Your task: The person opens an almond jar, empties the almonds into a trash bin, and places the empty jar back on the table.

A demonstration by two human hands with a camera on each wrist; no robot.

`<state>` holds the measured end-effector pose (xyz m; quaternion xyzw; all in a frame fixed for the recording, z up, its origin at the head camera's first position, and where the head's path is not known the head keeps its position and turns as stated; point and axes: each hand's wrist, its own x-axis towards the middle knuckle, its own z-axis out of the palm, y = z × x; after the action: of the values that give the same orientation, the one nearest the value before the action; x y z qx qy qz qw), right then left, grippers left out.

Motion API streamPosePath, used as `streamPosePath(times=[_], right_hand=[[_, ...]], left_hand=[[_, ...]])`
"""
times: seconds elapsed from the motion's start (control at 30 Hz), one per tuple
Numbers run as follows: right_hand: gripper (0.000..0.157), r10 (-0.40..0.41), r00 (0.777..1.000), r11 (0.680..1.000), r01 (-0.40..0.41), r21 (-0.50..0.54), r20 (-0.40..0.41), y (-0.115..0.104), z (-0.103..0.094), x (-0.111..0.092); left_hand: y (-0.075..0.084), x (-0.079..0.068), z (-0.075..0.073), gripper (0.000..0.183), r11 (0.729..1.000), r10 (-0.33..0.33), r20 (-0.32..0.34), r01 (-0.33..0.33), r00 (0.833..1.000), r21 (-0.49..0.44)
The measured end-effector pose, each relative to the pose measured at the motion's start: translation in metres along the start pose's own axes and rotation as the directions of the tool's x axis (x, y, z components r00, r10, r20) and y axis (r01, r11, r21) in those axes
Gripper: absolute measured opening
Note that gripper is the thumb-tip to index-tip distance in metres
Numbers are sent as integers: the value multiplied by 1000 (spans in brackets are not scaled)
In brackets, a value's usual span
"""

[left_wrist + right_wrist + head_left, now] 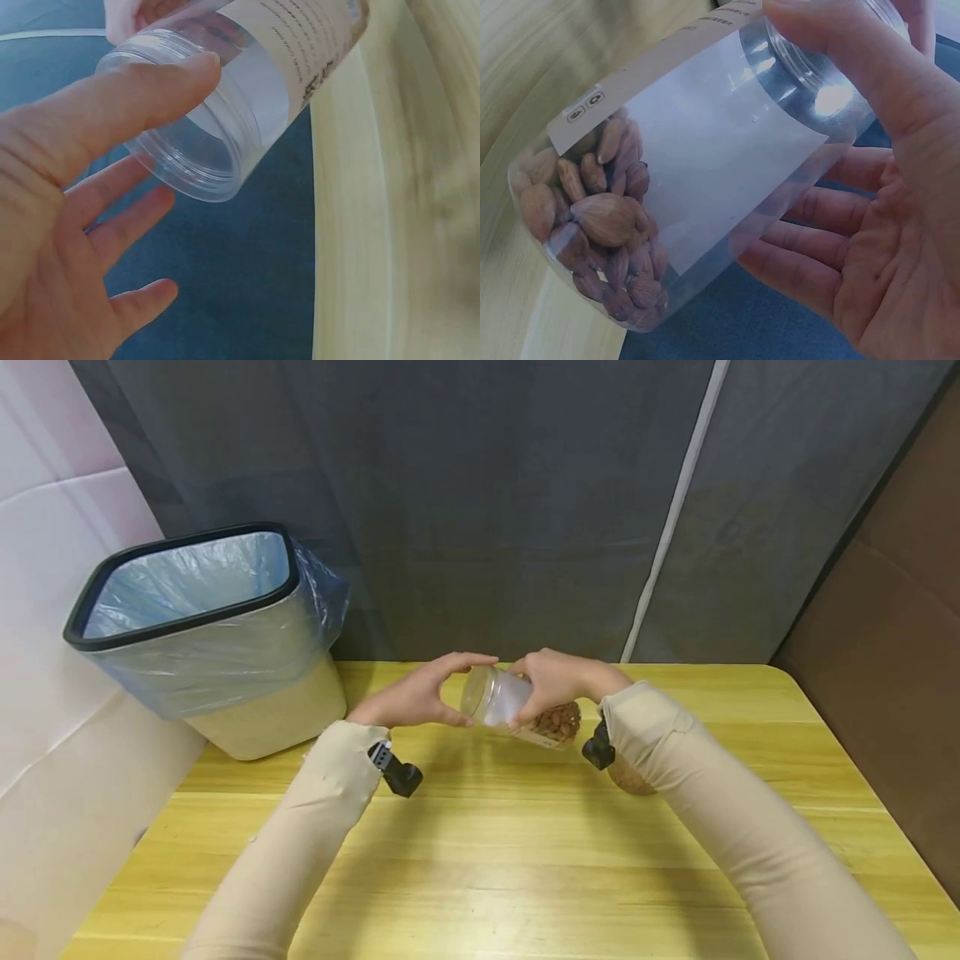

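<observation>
Jar (720,172) tilts, clear and labelled, almonds (600,217) in its base.

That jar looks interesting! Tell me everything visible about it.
The jar is clear, apparently plastic, with a ridged neck and a pale printed label. Brown almond-like nuts gather at the opposite end. It is held tilted above the table, neck toward the left hand, which spans that end; the right hand grips its body. Any lid is unclear.
</observation>
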<state>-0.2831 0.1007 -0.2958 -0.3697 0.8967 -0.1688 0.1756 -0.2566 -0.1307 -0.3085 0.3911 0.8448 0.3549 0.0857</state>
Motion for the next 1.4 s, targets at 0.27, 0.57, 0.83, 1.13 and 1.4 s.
streamPosePath(times=[0.27, 0.57, 0.83, 1.13, 1.4], right_hand=[[62, -14, 1000, 1000, 14, 7, 3, 0, 2, 1], [61, -26, 1000, 1000, 26, 9, -8, -1, 1, 0], [63, -9, 1000, 1000, 9, 13, -3, 0, 0, -1], [60, -42, 999, 999, 42, 16, 1, -2, 1, 2], [60, -42, 999, 999, 42, 10, 15, -2, 1, 2]], left_hand=[[4, 1, -3, 73, 968, -242, 41, 244, 969, -52], [5, 0, -2, 80, 939, -344, 21, 344, 939, -28], [-1, 3, 2, 85, 999, 35, -13, -36, 999, -33], [3, 2, -3, 61, 962, -262, 12, 263, 965, -71], [7, 5, -3, 66, 906, -423, 14, 423, 906, 11]])
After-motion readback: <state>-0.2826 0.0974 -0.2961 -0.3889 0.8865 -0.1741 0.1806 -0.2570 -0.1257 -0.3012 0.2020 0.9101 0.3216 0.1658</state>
